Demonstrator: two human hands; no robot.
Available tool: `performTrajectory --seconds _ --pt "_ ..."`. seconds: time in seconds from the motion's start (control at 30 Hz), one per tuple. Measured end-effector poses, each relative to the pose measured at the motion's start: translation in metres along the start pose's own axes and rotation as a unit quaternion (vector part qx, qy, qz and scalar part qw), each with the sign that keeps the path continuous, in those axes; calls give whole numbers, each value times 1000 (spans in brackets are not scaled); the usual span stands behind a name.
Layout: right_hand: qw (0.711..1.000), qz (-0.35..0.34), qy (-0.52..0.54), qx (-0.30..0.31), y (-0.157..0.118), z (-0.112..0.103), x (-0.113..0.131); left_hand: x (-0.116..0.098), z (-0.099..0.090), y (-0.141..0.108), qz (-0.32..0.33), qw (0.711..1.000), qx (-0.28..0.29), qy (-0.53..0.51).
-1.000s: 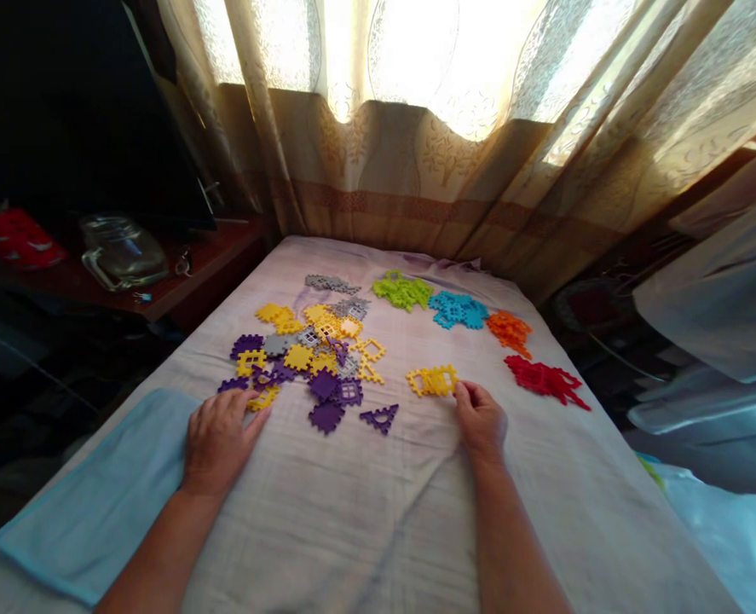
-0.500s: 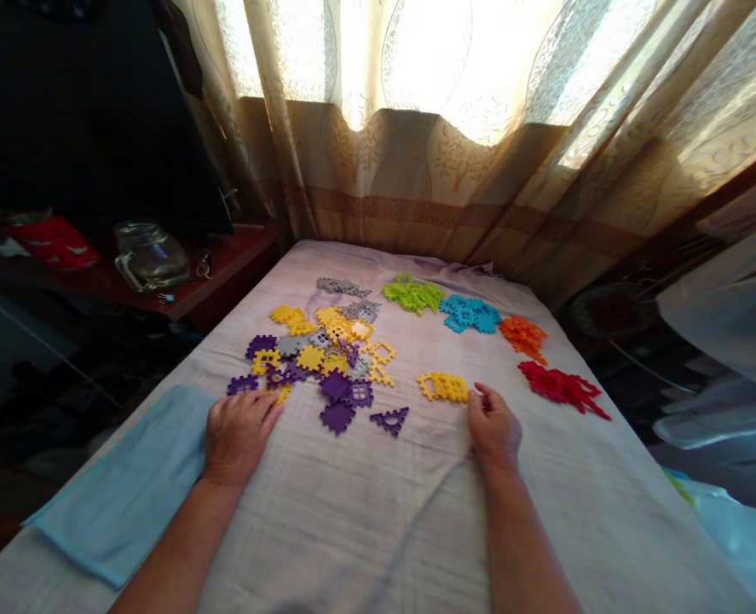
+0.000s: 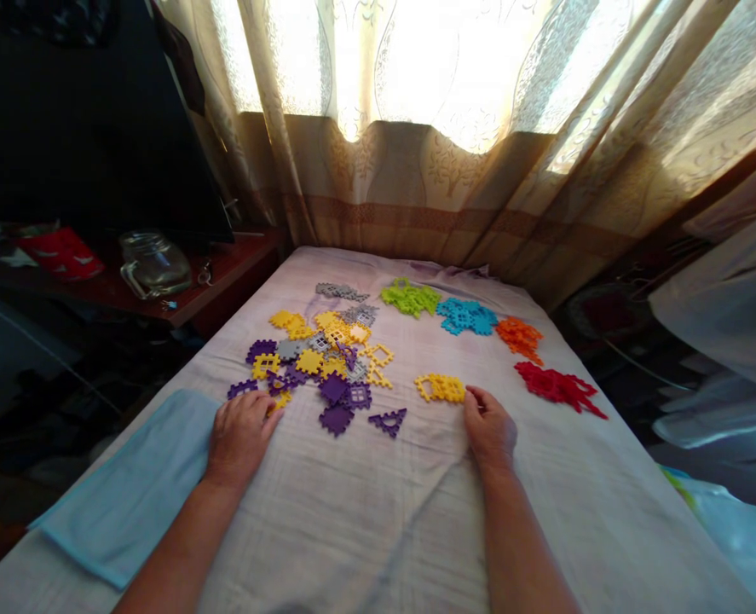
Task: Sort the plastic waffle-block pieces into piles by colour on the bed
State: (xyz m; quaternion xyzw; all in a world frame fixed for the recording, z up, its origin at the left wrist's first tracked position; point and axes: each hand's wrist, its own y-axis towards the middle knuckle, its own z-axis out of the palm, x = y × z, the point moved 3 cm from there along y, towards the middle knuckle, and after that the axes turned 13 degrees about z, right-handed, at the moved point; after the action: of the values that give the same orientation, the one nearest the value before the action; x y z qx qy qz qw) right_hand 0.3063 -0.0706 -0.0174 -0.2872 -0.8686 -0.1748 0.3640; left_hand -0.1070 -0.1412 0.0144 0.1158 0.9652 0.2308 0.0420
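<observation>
At far left, a light-blue rectangular cloth lies on the pale, wrinkled sheet, beside the left wrist. The left hand rests palm down at the near left edge of the mixed pile; its grip is partly curled, the fingers against a yellow notched plastic piece that they partly cover. Whether that piece is actually pinched cannot be told. The pile beyond holds yellow, grey and dark-purple flat, notched plastic pieces, overlapping, some with window-like openings. A grey group lies behind it. Just to its right is a purple triangular plastic frame, apart from the others. Behind lies a heap of lime-green pieces. Next comes a short row of yellow notched frames, well separated from the pile; the right hand is at its right end, grip nearly closed, fingertips at the row's edge. A firm hold there cannot be confirmed. Further right are heaps of sky-blue, orange and red pieces. The step in hand is judged to be handling yellow pieces; moving the left one would call for a clean pinch, without dragging the purple ones near it.
</observation>
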Motion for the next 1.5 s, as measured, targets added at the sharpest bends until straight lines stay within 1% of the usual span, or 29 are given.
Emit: performTrajectory --seconds 0.17,0.27,0.33,0.4,0.47,0.5,0.53,0.6,0.67,0.73,0.8,0.87,0.93,1.0,1.07,1.13,1.23,1.3,1.33,1.4,1.5 --pt "1000 -2 10 4 -1 0 1 -13 -6 7 41 998 -45 0" --pt "1000 -5 24 1 -1 0 2 -18 -9 12 49 996 -73 1" --pt "999 -14 35 -8 -3 -1 5 -20 -10 16 42 994 -97 -11" --pt "998 -36 51 -20 -6 -2 10 -20 -10 20 20 991 -122 -46" --pt "995 -68 76 -22 -12 -2 20 -22 -10 24 -8 983 -145 -110" --pt "992 -88 90 -14 -17 0 26 -25 -10 26 -20 976 -153 -151" --pt "989 -108 105 3 -24 2 33 -28 -9 29 -29 968 -157 -192" --pt "978 -149 135 56 -39 8 48 -40 -7 34 -42 951 -153 -265" --pt "961 -183 165 128 -58 16 62 -55 -4 39 -42 938 -140 -314" --pt "939 -196 193 205 -75 25 72 -71 -1 44 -31 929 -133 -345" --pt "918 -185 216 277 -88 34 76 -85 2 48 -20 921 -130 -366" --pt "902 -157 232 328 -95 40 77 -96 6 52 -13 917 -124 -379" --pt "894 -129 245 353 -96 43 75 -102 9 55 -5 915 -114 -387" --pt "894 -115 250 353 -91 41 75 -103 12 57 6 917 -104 -384" --pt "901 -106 251 337 -79 36 73 -98 14 59 16 927 -98 -363" --pt "917 -78 255 297 -60 27 66 -85 14 60 19 942 -94 -322" --pt "944 -2 264 198 -27 12 46 -52 11 61 13 966 -83 -244" --pt "955 50 258 135 -9 4 29 -27 9 61 7 980 -56 -189" --pt "958 72 251 115 -2 1 22 -14 8 60 1 987 -40 -157" --pt "961 105 237 95 6 -1 11 8 5 58 -25 996 -3 -85" --pt "962 131 221 95 8 -1 4 33 3 53 -76 995 58 -8"
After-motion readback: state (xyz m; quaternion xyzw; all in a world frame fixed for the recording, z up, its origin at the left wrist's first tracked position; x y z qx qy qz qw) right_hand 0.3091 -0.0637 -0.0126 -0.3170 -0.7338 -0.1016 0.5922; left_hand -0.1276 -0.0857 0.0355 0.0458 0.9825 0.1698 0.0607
